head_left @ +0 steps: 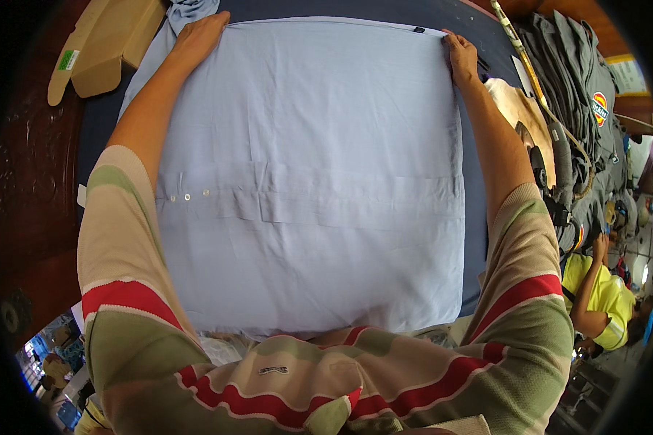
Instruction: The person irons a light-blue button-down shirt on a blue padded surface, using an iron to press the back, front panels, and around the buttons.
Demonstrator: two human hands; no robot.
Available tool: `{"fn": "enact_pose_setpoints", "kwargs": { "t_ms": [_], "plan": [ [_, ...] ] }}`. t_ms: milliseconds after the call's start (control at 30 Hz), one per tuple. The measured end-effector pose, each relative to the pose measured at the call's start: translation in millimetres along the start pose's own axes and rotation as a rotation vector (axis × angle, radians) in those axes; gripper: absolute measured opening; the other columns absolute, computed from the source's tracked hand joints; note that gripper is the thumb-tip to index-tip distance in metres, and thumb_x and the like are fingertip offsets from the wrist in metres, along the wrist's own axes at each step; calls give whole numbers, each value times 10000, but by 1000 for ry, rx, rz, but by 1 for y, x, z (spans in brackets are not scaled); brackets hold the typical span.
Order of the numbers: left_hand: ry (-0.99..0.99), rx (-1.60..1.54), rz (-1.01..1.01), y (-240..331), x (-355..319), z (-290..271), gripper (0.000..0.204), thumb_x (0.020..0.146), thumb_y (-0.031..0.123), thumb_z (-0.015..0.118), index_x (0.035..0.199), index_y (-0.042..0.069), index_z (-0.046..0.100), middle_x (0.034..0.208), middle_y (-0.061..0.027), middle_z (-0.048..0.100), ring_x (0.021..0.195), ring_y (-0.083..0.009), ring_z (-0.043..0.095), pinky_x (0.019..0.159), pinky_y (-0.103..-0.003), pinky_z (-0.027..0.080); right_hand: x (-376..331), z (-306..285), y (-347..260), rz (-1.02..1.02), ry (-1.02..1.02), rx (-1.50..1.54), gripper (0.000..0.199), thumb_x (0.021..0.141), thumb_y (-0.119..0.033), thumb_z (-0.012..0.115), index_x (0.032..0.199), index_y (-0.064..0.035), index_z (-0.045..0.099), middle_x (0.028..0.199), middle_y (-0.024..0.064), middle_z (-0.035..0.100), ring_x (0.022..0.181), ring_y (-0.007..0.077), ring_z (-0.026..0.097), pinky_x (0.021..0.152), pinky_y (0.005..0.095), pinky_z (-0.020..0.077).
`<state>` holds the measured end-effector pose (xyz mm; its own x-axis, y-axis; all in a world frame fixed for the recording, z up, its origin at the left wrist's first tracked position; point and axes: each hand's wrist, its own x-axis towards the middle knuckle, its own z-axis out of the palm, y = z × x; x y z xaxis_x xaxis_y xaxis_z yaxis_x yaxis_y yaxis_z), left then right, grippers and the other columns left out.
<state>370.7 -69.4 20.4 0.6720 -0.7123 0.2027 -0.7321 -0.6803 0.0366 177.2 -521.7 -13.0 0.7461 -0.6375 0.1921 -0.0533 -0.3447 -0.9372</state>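
A wide light blue cloth lies spread on the dark blue table cover. Several creases cross its middle, and a short row of white buttons shows at the left. A small dark label sits on its far edge. At the far left corner my left hand is closed on the cloth's edge. My right hand pinches the far right corner between thumb and fingers. Both arms reach out along the cloth's two sides, and its near edge lies close to my body.
An open cardboard box stands at the far left, beside bunched blue cloth. On the right are a black-handled tool like an iron, a pole with a cord and piled dark grey garments. A person in a yellow top is beyond.
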Motion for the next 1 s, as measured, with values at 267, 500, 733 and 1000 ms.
{"fn": "enact_pose_setpoints", "kwargs": {
  "t_ms": [267, 500, 733, 1000],
  "plan": [
    [-84, 248, 6, -6, 27, 6, 168, 861, 109, 386, 952, 27, 502, 921, -182, 598, 873, -364, 591, 711, -447, 474, 15, 13, -8, 57, 7, -546, 249, 761, -294, 596, 729, -48, 578, 664, 98, 593, 659, 215, 562, 650, 336, 441],
    [-155, 377, -29, -4, 44, 10, 313, 842, 27, 425, 1119, 91, 555, 980, -121, 628, 917, -288, 628, 745, -403, 506, 19, 13, -9, -204, -110, -771, 290, 844, -345, 537, 948, -78, 583, 911, 154, 647, 913, 333, 605, 785, 402, 465],
    [-204, 397, -29, 0, 44, 7, 284, 836, 31, 431, 1089, 73, 554, 982, -122, 617, 898, -290, 627, 749, -410, 483, 25, 10, -11, -224, -214, -985, 374, 899, -414, 460, 1098, -118, 572, 1044, 131, 603, 983, 336, 571, 821, 400, 450],
    [65, -82, 98, 8, 29, 15, 246, 832, 196, 549, 1052, 87, 561, 971, -93, 599, 937, -245, 579, 813, -341, 435, 24, 9, -8, -689, -349, -728, 459, 822, -387, 614, 1187, -113, 573, 1030, 116, 605, 932, 259, 595, 836, 351, 454]
  ]
}}
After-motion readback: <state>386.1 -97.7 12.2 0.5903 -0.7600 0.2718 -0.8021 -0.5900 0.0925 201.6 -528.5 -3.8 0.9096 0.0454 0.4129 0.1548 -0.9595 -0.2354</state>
